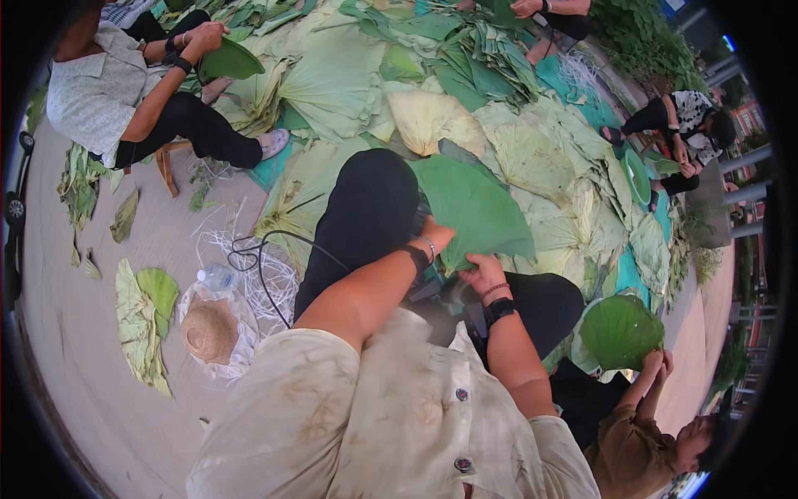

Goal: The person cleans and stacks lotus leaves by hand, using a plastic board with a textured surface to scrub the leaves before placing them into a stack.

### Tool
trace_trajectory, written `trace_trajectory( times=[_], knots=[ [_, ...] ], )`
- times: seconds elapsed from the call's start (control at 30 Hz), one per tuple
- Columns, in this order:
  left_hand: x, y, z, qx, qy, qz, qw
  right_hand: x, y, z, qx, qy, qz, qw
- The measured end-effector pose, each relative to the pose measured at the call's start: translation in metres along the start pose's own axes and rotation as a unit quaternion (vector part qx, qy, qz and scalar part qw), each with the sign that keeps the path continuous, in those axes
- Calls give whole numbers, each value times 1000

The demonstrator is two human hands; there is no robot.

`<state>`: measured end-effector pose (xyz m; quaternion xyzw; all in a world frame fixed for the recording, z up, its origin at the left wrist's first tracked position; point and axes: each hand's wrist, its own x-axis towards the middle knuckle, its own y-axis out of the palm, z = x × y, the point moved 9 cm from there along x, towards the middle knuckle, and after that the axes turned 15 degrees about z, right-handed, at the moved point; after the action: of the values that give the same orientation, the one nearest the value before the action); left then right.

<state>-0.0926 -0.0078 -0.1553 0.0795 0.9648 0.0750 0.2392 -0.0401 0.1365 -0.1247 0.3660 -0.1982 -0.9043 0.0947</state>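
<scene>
A green lotus leaf, folded into a fan shape, is held up between my knees. My left hand closes on its left edge, with the fingertips partly hidden. Near the leaf's pointed lower corner, my right hand pinches the bottom edge between thumb and fingers. Beyond it spreads a broad layer of paler, folded lotus leaves. A yellowish dried leaf lies just past the one in my hands.
Straw hat, plastic bottle, white strips and two leaves lie on pavement at left. A black cable loops beside my left leg. Co-workers sit around, one holding a leaf at right, another at upper left.
</scene>
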Motion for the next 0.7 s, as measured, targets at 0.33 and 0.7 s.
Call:
trace_trajectory(
  times=[0.33, 0.7],
  knots=[
    [-21, -8, -26, 121, 121, -84, 982, -7, 5, 0, -41, -20, -21, 999],
    [2, -23, 31, 155, -69, -105, 980, 0, -8, -19, -17, 51, -49, 997]
  ],
)
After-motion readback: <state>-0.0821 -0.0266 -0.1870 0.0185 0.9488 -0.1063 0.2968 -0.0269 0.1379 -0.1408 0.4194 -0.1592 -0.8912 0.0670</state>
